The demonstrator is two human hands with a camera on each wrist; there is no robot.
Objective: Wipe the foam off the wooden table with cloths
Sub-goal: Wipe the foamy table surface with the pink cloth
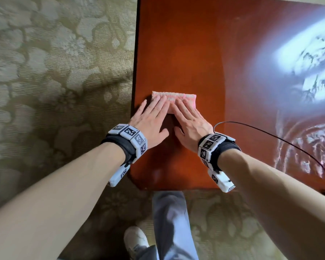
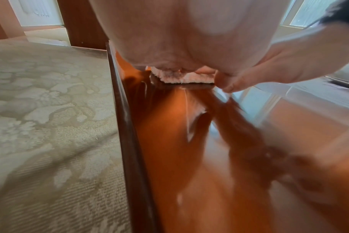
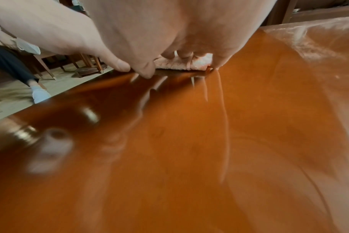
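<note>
A folded pink cloth (image 1: 174, 97) lies on the reddish wooden table (image 1: 186, 53) near its left edge. My left hand (image 1: 152, 113) and right hand (image 1: 188, 115) lie side by side, fingers straight and flat, pressing down on the cloth. White foam (image 1: 304, 57) is smeared in swirls across the right side of the table. In the left wrist view the cloth (image 2: 181, 77) shows under my palm, with thin wet streaks (image 2: 187, 113) trailing behind it. In the right wrist view the cloth (image 3: 181, 63) sits under my fingers, and wet streaks (image 3: 223, 110) run toward the camera.
Patterned beige carpet (image 1: 54, 72) lies left of and below the table. A thin black cable (image 1: 270, 134) runs from my right wrist across the table. My leg and shoe (image 1: 135, 239) stand at the near edge. Chair legs and another person's leg (image 3: 14, 67) show beyond the table.
</note>
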